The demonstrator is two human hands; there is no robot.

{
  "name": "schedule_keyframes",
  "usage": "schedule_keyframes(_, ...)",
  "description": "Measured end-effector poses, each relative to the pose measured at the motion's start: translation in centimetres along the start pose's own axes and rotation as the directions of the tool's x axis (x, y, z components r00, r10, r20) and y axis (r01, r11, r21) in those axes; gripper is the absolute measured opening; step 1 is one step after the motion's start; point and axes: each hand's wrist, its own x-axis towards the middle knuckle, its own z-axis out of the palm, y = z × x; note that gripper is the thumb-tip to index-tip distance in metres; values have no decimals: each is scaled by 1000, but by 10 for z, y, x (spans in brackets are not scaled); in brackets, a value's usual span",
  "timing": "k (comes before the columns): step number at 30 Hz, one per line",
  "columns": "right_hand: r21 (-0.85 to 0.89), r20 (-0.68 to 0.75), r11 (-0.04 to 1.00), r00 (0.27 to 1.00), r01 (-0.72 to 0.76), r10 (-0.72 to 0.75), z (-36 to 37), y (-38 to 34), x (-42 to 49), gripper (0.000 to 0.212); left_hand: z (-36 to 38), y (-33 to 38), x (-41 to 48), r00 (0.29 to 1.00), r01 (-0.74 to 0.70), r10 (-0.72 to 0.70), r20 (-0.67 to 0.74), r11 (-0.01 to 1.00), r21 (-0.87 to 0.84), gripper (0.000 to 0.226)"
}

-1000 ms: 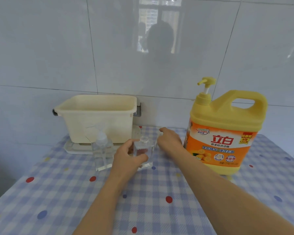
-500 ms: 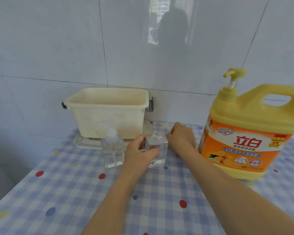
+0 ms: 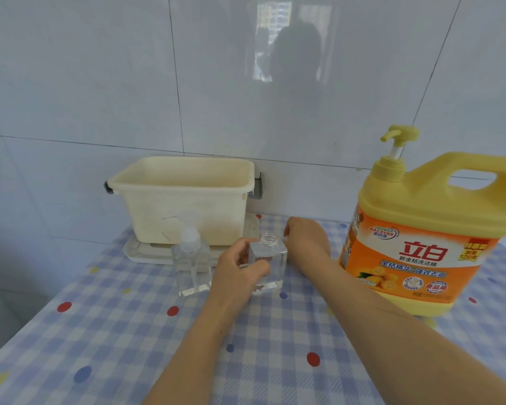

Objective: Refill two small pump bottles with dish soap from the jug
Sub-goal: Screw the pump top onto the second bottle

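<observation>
A clear square pump bottle without its pump (image 3: 270,263) stands uncapped on the checked tablecloth, and my left hand (image 3: 240,271) grips its left side. Just left of it stands a second clear bottle (image 3: 192,263), pump head still on. My right hand (image 3: 306,239) rests on the cloth right behind the open bottle with fingers curled under. A small pale bit shows at its fingertips, and what it holds is hidden. The big yellow dish soap jug (image 3: 421,232), with an orange label and a pump on top, stands to the right, close to my right forearm.
A cream plastic tub (image 3: 184,200) sits on a pale tray (image 3: 146,254) against the tiled wall, directly behind the two bottles. The tablecloth (image 3: 114,331) ends at an edge on the left, with a drop beyond it.
My view has drawn closer and shifted, so the jug sits further right in the frame. Both hands and the bottles keep the same places relative to each other.
</observation>
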Motion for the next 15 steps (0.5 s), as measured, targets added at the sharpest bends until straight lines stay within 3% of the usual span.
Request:
schedule_keyframes(7,17,106,1000,994,18,-20,-12,3,-13,23,0,2,-1,1000,2,-2,-11,1000,18,29)
schedule_keyframes(15,385,-203,904,973,186,-113,-52,-4,-46,34,1,4,-5,999,25,-23,-47,998,52,24)
